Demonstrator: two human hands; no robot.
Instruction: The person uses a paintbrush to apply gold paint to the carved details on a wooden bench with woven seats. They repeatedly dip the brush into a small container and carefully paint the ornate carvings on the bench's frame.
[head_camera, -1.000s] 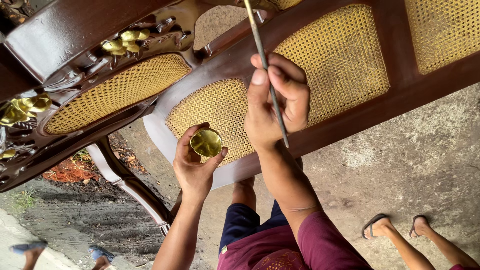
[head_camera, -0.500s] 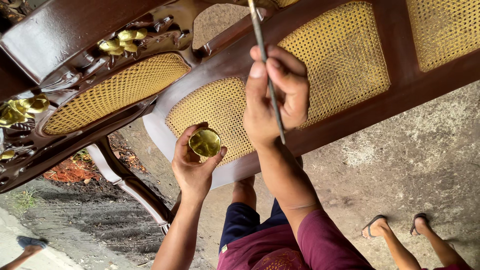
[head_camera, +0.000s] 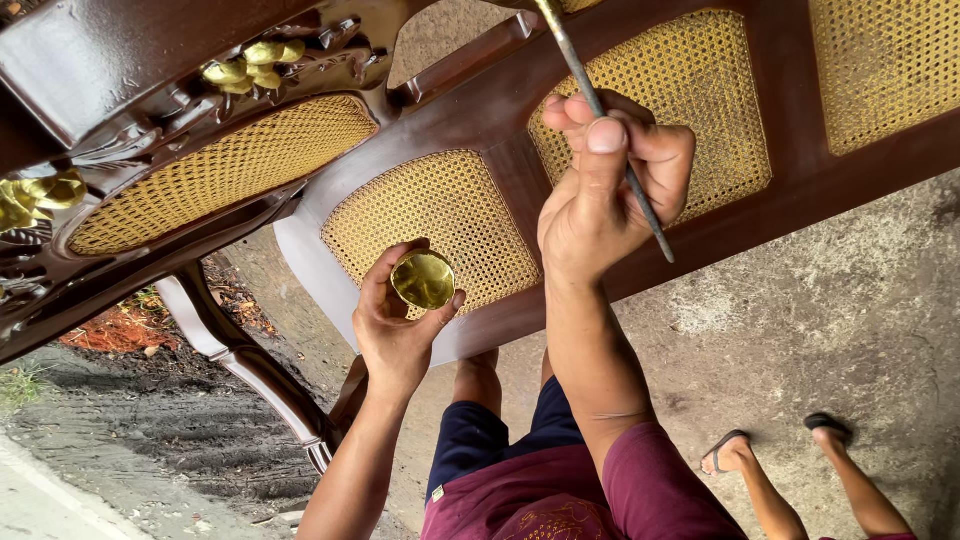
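- Holding a thin paintbrush (head_camera: 610, 140) in the right hand (head_camera: 600, 200), grip pinched together on the handle between thumb and fingers, bristle end out of view past the top edge
- Compared with a second ago: right hand shifted slightly up along the dark wooden frame (head_camera: 790, 200), brush shaft tilted much as before, so the painting looks ongoing rather than finished
- Left hand (head_camera: 395, 320) unchanged in place, grip closed round a small round tin of gold paint (head_camera: 423, 278), held just in front of the cane panel (head_camera: 430, 220) near the frame's lower edge
- Gold paint already on the carved leaf ornaments (head_camera: 250, 62) at the upper left of the furniture
- No table here: carved furniture with woven cane insets carries the work, curved leg (head_camera: 250, 370) reaching down at the left
- Bare concrete floor (head_camera: 800, 330) below, patch of soil and red debris at the left
- Another person's sandalled feet (head_camera: 780, 450) at the lower right, well apart from both hands
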